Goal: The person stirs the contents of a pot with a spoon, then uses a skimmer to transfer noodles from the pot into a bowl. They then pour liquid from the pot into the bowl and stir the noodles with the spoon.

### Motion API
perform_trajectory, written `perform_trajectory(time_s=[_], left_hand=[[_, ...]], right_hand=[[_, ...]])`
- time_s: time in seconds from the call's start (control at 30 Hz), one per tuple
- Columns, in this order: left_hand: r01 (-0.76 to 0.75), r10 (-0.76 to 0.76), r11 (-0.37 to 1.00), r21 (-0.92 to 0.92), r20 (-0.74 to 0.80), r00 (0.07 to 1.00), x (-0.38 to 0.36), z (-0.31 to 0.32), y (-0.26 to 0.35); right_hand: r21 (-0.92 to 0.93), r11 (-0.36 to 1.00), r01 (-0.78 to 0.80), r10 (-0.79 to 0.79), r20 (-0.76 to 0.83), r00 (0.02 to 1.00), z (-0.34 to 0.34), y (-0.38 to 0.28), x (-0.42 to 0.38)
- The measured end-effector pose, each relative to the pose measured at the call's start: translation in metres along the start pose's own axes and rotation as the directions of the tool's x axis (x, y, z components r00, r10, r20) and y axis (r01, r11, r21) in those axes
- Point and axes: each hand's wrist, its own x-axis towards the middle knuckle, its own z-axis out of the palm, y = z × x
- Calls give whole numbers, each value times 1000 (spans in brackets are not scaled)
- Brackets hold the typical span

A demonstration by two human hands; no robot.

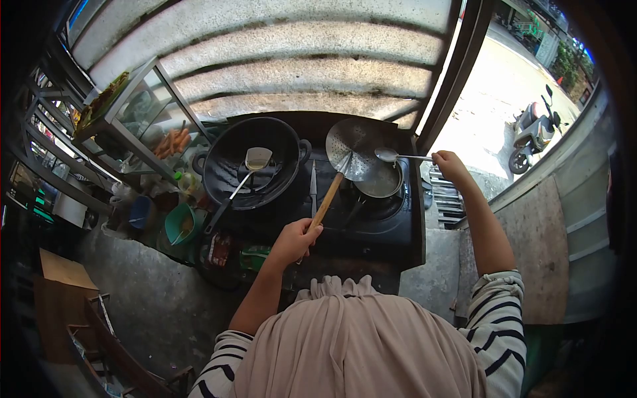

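Note:
My left hand [294, 243] is wrapped round the wooden handle of a wide perforated skimmer [343, 138], whose round metal disc overlaps the left side of a small pot [383, 186]. With my right hand [452, 166] I grip the end of a metal ladle [387, 155]. Its bowl is over the pot's far rim, close beside the skimmer disc. The pot sits on the right burner of a black stove [371, 233], with liquid showing inside. A knife [314, 189] lies on the stove left of the skimmer handle.
On the left burner stands a large black wok [222, 159] with a metal spatula [259, 159] in it. Farther left are a glass display case [142, 113], a green bowl [179, 224] and a blue container [141, 211]. A scooter [536, 132] is parked outside at right.

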Motion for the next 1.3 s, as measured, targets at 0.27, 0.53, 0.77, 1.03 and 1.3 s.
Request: perform_trajectory(time_s=[0.27,0.53,0.77,1.03,1.3], left_hand=[[-39,40,999,13,-49,998,2,0,5],[46,-37,994,-97,92,995,13,4,1],[121,-57,965,-231,264,963,15,9,7],[124,-66,966,-229,244,967,15,6,7],[40,-35,997,-71,82,996,12,4,9]], right_hand=[[-16,999,-51,50,-24,998,5,19,-7],[-218,967,134,-183,-224,957,13,-10,-17],[-773,356,526,-769,78,635,18,-77,-51],[-735,95,672,-901,223,372,1,-69,-46],[-415,819,397,-573,-552,606,6,-51,-32]])
